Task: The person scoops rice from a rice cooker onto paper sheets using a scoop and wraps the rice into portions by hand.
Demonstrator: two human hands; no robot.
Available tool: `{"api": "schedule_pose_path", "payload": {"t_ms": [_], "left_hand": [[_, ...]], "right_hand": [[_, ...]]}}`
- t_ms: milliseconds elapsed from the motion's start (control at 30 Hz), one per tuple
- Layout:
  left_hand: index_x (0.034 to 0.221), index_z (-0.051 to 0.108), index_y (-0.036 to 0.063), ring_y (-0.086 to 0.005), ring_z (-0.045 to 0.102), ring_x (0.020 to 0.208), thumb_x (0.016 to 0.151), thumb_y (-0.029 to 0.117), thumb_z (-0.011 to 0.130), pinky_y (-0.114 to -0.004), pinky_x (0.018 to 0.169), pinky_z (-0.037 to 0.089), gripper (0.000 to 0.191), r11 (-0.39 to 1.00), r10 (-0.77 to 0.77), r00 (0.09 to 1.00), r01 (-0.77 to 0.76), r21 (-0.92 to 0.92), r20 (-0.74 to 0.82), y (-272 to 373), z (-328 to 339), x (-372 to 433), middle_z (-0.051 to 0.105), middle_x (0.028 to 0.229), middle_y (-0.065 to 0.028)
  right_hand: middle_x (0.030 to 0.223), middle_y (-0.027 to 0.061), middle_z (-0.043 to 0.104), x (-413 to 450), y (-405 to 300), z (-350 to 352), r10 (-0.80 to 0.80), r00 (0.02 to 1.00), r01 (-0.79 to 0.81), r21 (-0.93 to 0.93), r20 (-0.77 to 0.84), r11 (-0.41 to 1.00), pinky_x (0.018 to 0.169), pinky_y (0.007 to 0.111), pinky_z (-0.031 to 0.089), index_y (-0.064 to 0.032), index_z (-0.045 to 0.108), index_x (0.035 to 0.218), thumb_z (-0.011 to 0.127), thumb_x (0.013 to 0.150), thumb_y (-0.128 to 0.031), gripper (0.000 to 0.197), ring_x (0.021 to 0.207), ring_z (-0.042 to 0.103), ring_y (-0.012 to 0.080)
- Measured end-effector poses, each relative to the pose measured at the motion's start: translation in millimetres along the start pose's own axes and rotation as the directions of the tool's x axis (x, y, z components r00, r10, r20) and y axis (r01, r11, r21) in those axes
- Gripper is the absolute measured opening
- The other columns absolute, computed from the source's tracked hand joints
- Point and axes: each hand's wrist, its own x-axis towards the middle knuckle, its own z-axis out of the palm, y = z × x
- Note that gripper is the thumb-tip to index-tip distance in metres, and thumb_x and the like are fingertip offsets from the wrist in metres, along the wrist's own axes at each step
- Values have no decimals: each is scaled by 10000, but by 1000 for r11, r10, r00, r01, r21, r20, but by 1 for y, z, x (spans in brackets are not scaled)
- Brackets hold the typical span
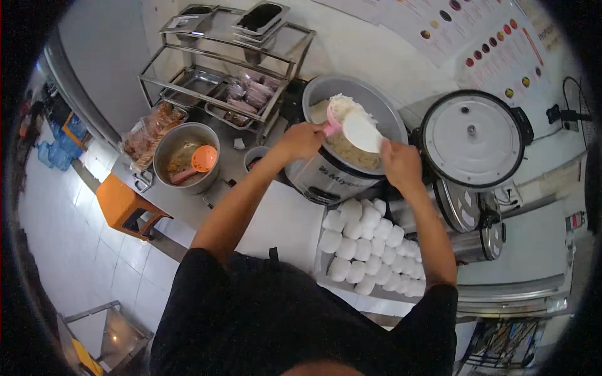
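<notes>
My left hand (304,140) grips the handle of a pink scoop (333,123), which is heaped with cooked white rice (347,106). A white rice paddle (361,133) is in my right hand (400,162), its blade against the rice at the scoop. Both tools are over the open pot of a large rice cooker (335,176), with more rice low in the pot. Below and to the right of the cooker, a tray (325,271) holds many rounded white portions (362,249), wrapped or moulded; I cannot tell which.
The cooker's round lid (471,136) stands raised at right. Left are a metal pot (187,157) with an orange ladle (204,158), a small cup (257,158) and bagged food (157,131). Behind stands a metal rack (221,101). Steel containers (475,242) lie right of my forearm.
</notes>
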Motion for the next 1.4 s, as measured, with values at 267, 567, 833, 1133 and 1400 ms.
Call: {"api": "schedule_pose_path", "payload": {"t_ms": [267, 567, 833, 1133, 1400], "left_hand": [[1319, 573, 160, -459, 638, 943, 988, 338, 437, -547, 867, 502, 401, 970, 67, 998, -67, 233, 6, 36, -22, -9, 664, 1014, -266], [1380, 531, 261, -454, 641, 926, 985, 294, 447, -553, 843, 505, 405, 986, 115, 986, -99, 135, -117, -15, -12, -11, 671, 1019, -243], [1296, 617, 173, -432, 663, 873, 961, 257, 453, -537, 811, 527, 382, 992, 97, 986, -83, 100, -139, 3, -22, -7, 687, 960, -231], [1375, 542, 211, -439, 631, 1021, 998, 316, 477, -473, 889, 499, 397, 985, 157, 982, -164, -58, -106, -20, -26, 5, 660, 1104, -235], [1369, 561, 222, -172, 555, 670, 1024, 325, 452, -362, 651, 463, 376, 912, 68, 983, 9, -410, 173, -16, -41, -38, 671, 777, -79]], "right_hand": [[778, 316, 631, 61, 50, 75, 129, 992, -129, -74, -12, 989, 785, 535, 492, 56, 690, 759, 409, 961, -460, 622, 792, 633, 490], [797, 338, 629, 31, 42, 88, 123, 981, -122, -16, 149, 992, 815, 545, 481, 101, 657, 776, 443, 956, -423, 594, 822, 631, 504], [783, 295, 649, 56, 29, 63, 18, 997, -17, -4, 80, 1000, 748, 513, 503, 44, 689, 752, 412, 985, -410, 581, 766, 652, 459], [857, 302, 670, 97, -1, 35, 106, 991, -83, -254, 80, 964, 814, 548, 513, 31, 724, 863, 415, 970, -467, 596, 825, 668, 463], [857, 290, 669, 18, 14, 61, -51, 990, 34, -134, -129, 990, 755, 532, 527, 19, 706, 855, 389, 984, -400, 541, 785, 660, 468]]}}
